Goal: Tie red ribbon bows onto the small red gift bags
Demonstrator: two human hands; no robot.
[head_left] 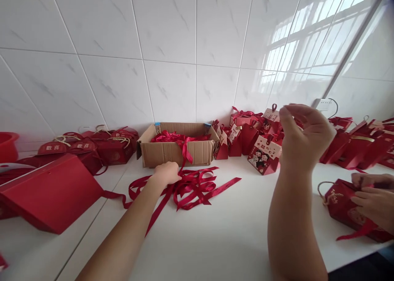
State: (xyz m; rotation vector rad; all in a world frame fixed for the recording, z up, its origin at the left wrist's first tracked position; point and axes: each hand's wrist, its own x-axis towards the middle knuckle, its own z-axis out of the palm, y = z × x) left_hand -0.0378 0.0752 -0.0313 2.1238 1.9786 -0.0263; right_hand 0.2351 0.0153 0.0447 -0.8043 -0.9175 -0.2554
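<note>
My left hand (167, 173) reaches forward and closes on the pile of red ribbons (192, 188) lying on the white table in front of a cardboard box (175, 150). More red ribbon spills out of that box. My right hand (303, 135) is raised above the table, fingers curled in a pinch; what it holds is hidden. Just beyond it stand small red gift boxes with picture tags (264, 155).
Another person's hands (374, 199) hold a red gift box (344, 209) at the right edge. Red handled boxes (113, 147) line the wall at left, more at far right (360, 145). A large flat red box (51, 194) lies at left, a red basin (8, 146) behind it.
</note>
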